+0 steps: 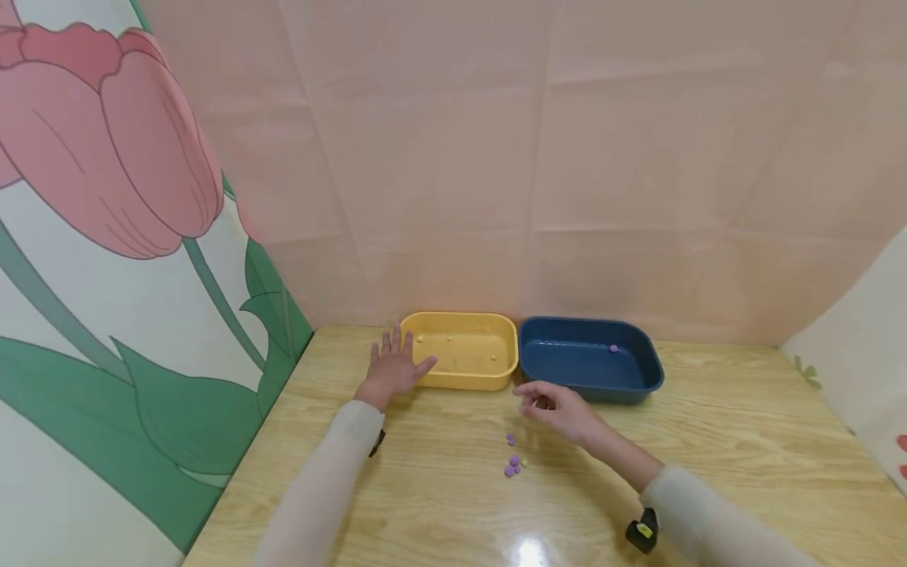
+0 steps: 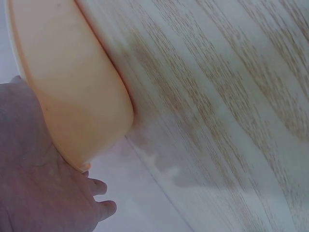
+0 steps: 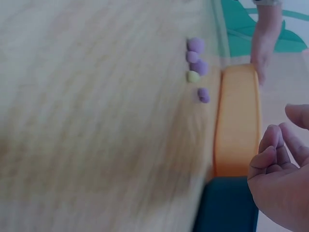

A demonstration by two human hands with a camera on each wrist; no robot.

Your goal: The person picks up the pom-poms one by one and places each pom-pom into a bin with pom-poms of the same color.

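"How are the two hands?"

"They are well apart from each other. The left hand [image 1: 395, 368] is spread out like a star, and its thumb points toward the right hand [image 1: 563, 413]. The right hand is curved. There is a gap between its thumb and pointing finger, and its other fingers curl in."

"What is next to them?"

"The left hand is over the left end of the yellow tray [image 1: 471, 382]. I can't tell if it presses on it. The blue tray [image 1: 577, 366] is just past the right hand."

"Where are the little balls?"

"Some purple balls [image 1: 514, 461] lie closer to the person than the right hand, a bit to its left. A pale yellow ball [image 1: 523, 463] sits with them. One more purple ball [image 1: 613, 348] is in the blue tray, past the right hand. Small yellow balls [image 1: 449, 339] are in the yellow tray, to the right of the left hand's fingers."

"And the table and the room?"

"Under both hands is a wooden table [image 1: 425, 488] with wavy lines. Past the hands and trays hangs a pink cloth [image 1: 439, 157] with fold lines. On the wall to the left of the left hand is a big pink tulip [image 1: 120, 142] with green leaves [image 1: 177, 402]."
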